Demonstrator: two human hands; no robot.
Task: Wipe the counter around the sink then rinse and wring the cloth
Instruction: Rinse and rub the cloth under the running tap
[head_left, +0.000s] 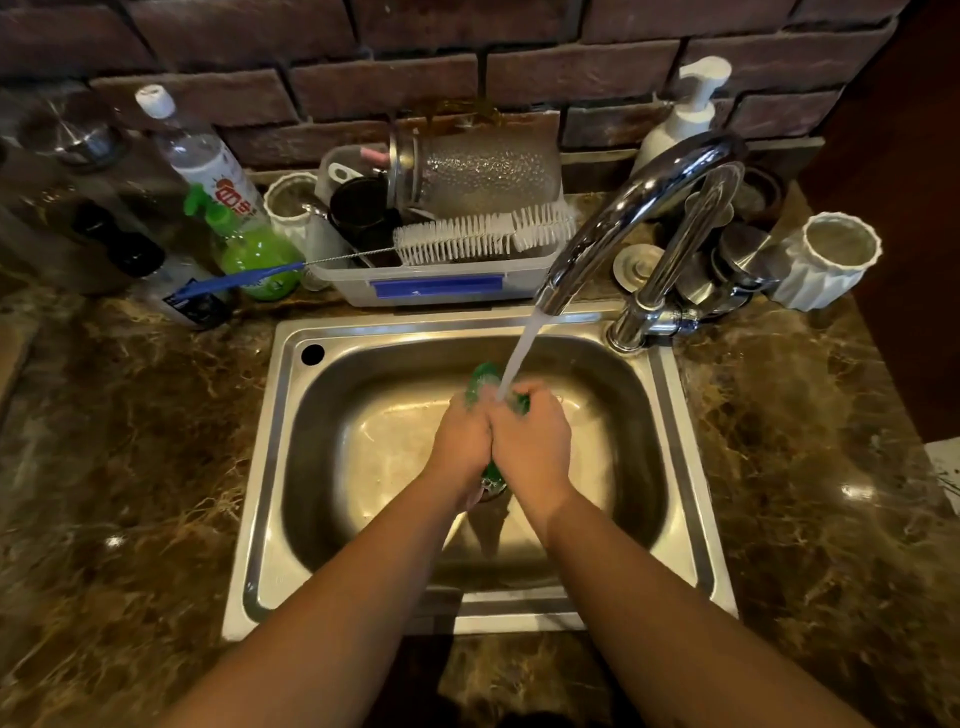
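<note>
Now green cloth (484, 378) gripped between both hands' fingers (524, 391)

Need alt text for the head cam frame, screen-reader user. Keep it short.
Seen from above, the left hand and right hand grip a bunched green cloth together under water running from a curved chrome faucet into a rectangular stainless steel sink. Behind the sink, on the brown marble counter, a clear plastic bin holds a white bottle brush.
</note>
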